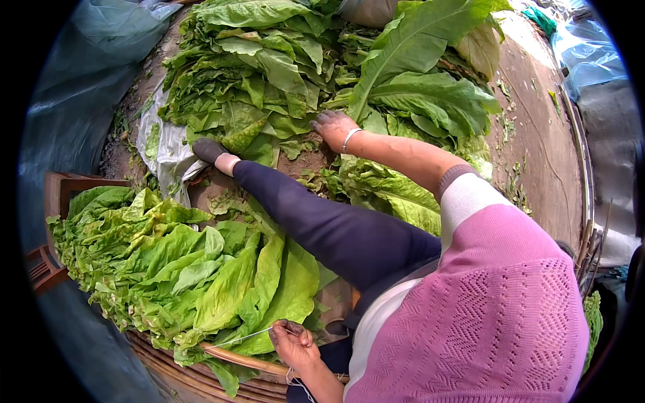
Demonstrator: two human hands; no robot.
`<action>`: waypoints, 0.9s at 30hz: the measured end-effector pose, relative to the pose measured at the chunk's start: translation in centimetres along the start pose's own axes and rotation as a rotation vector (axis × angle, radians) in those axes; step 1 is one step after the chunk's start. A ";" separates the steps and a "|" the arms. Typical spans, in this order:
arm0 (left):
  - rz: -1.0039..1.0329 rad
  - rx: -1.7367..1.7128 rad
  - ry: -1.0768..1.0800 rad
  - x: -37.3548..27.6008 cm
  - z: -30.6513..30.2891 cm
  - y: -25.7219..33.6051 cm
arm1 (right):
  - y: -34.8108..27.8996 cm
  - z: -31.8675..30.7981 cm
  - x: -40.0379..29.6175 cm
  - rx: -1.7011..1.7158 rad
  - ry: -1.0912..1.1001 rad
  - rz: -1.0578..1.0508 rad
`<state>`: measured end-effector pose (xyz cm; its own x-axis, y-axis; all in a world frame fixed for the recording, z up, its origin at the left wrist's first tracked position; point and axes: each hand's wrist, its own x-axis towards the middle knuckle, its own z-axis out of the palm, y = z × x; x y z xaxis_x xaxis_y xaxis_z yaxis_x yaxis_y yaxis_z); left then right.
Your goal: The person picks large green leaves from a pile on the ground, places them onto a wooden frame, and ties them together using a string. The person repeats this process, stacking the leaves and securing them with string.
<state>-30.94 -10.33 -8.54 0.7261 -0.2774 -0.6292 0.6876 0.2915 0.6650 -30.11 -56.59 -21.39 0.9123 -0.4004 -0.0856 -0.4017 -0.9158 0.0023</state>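
Observation:
My left hand (295,345) pinches a thin white string (242,337) between thumb and fingers. The string runs left to the end of a wooden pole (247,360) beside a row of large green leaves (227,297). My right hand (335,129), with a bracelet at the wrist, reaches palm down to the stem ends of broad green leaves (398,65). Its darkened fingertips lie near those stems; whether they grip one is hidden. Just left of that hand stands a heaped pile of leaves (252,75), and more leaves (393,191) lie below the forearm.
My outstretched leg (322,221) crosses the ground between the leaf piles, its dark shoe (207,150) beside white plastic sheeting (169,136). A brown frame (53,196) is at the left. Several poles (166,370) lie along the bottom. Bluish plastic (75,101) hangs at the upper left.

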 end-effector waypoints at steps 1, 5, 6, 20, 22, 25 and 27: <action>-0.024 -0.024 -0.006 -0.1 0.4 -0.2 | 5.0 3.2 -0.6 -0.257 0.205 -0.075; 0.032 0.038 0.149 -0.2 1.7 -0.3 | 12.0 5.1 -1.1 -0.424 -0.046 -0.253; 0.048 0.053 0.160 -0.3 2.1 -0.2 | 12.0 3.7 -0.8 -0.371 0.057 -0.366; 0.081 0.038 0.172 1.5 5.0 0.5 | 11.7 1.8 1.4 -0.166 -0.419 0.242; 0.054 0.085 0.142 1.4 5.9 0.1 | 12.9 1.2 -0.1 -0.129 -0.172 0.261; 0.056 0.083 0.108 0.7 6.6 -0.2 | 15.5 1.4 -3.0 -0.139 -0.156 0.415; 0.060 0.080 0.109 0.4 6.5 -0.3 | 15.0 1.9 -4.7 -0.153 -0.276 0.373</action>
<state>-30.85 -16.51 -6.41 0.7646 -0.1592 -0.6246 0.6440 0.2294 0.7298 -40.54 -68.40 -22.82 0.6453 -0.6972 -0.3123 -0.6618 -0.7144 0.2273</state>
